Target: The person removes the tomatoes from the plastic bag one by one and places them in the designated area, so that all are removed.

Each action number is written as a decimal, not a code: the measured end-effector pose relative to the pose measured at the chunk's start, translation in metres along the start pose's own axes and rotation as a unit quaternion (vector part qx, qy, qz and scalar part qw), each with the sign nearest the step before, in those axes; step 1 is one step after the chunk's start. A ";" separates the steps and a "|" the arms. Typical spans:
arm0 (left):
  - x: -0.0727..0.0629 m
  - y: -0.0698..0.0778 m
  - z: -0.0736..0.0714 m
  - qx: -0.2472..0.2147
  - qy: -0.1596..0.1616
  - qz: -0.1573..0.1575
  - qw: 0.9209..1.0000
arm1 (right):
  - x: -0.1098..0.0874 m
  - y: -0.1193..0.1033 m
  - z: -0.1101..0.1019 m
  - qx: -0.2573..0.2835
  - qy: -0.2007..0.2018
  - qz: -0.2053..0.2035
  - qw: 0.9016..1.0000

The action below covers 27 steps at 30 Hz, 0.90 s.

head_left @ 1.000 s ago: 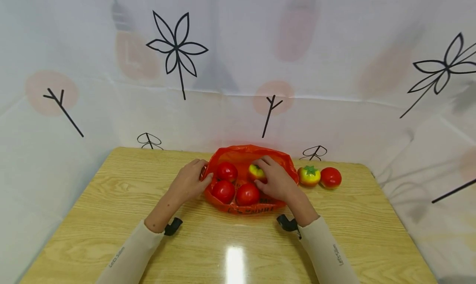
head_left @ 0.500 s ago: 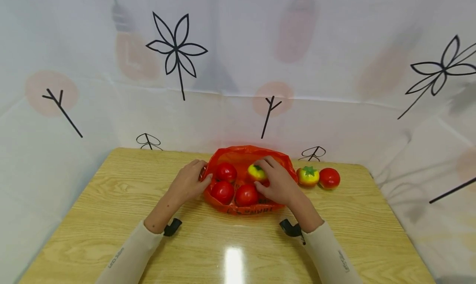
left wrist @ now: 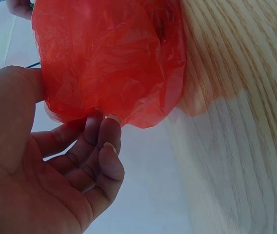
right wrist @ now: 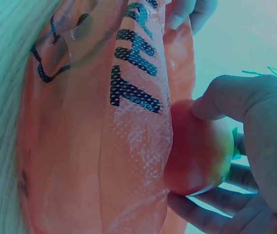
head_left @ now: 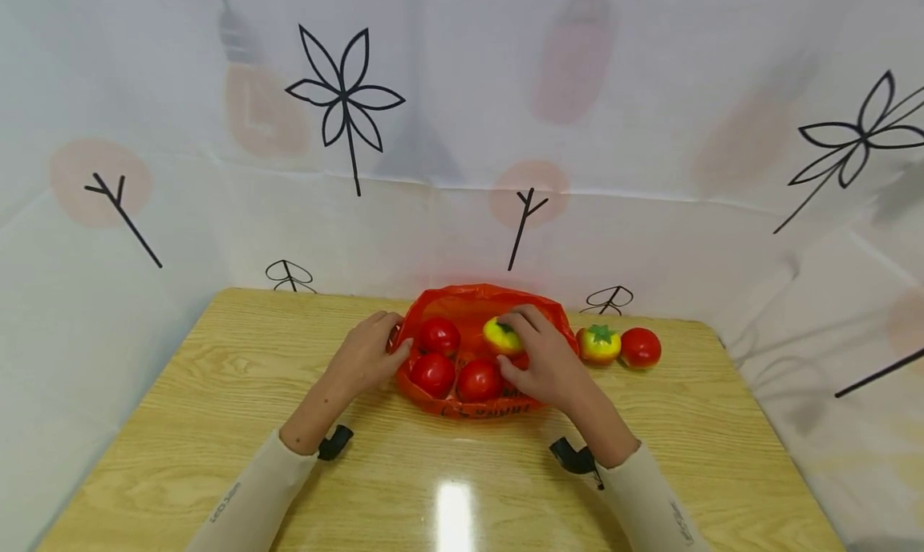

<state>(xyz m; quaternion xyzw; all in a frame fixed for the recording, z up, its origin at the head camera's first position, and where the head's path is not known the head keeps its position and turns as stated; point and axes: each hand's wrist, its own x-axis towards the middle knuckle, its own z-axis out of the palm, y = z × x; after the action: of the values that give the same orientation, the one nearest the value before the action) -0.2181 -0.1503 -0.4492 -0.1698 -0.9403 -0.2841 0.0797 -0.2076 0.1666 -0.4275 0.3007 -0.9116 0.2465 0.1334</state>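
Currently, bag: a thin red plastic bag (head_left: 476,303) with dark lettering is set beside the far edge of the wood-grain surface (head_left: 238,391), about midway along it; three glossy round red fruits (head_left: 433,375) are held inside, mostly toward its left.
Left hand: the bag's left rim is gripped by the left hand (head_left: 364,355), the thumb and the curled fingers being set at the film.
Right hand: a glossy round yellow-and-red fruit with a green leafy cap (head_left: 500,338) is grasped between the thumb and fingers of the right hand (head_left: 546,355), at the bag's mouth.
Far right corner: a second yellow-and-red capped fruit (head_left: 598,344) and a loose round red fruit (head_left: 640,348) are placed side by side toward it, just beyond the bag.
Risk: the thin rim could be folded inward if it were caught by the right hand; the bag could be tipped by a hard pull at the left; the grasped fruit could be let slip because of its smooth skin.
Hidden: the bag's floor is covered by fruit and fingers; in the right wrist view, part of the grasped fruit is masked by film; the left thumb's tip is lost behind the bag; some lettering is creased past reading.
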 end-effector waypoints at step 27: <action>0.001 0.001 0.001 0.002 0.002 0.004 1.000 | -0.020 0.014 -0.022 0.000 0.062 -0.013 0.998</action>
<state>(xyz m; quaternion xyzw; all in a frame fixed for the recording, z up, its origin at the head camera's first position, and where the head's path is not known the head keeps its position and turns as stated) -0.2186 -0.1490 -0.4495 -0.1732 -0.9400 -0.2820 0.0830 -0.1982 0.1975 -0.4218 0.2966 -0.8978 0.2624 0.1926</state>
